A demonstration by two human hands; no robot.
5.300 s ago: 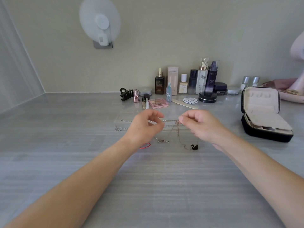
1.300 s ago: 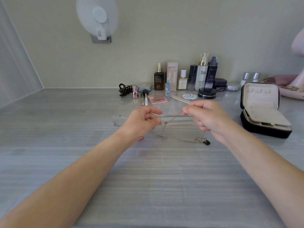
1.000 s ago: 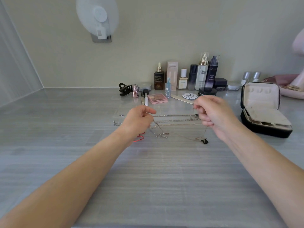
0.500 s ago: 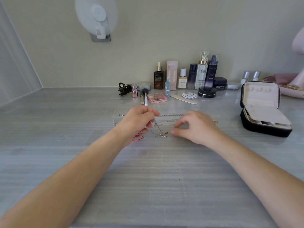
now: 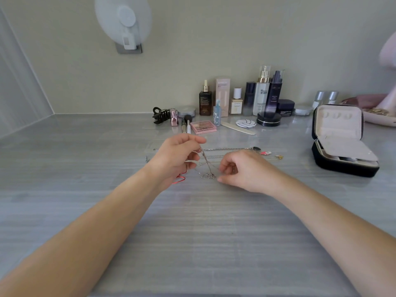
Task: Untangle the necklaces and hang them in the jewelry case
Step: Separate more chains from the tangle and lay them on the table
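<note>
The left hand (image 5: 177, 159) is pinching one strand of the tangled thin silvery necklace chains (image 5: 207, 168) in a closed thumb-and-forefinger grip. It is holding the strand raised, so that it is slanting down to a knot lying on the pale grey streaked surface (image 5: 192, 232). The right hand (image 5: 246, 170) is resting low with its fingers curled and its thumb and forefinger tips just beside that knot. Whether its grip is closing on a strand cannot be told. A second ago this hand was lifted and pulling a chain out to the right; it has since come down next to the tangle, while the left hand is staying put. A thin red cord (image 5: 181, 179) is showing under the left hand. Behind both hands, straight chains with small pendants (image 5: 227, 149) are lying across the surface. The open black zip jewelry case with cream lining (image 5: 342, 168) is standing well apart to the right.
</note>
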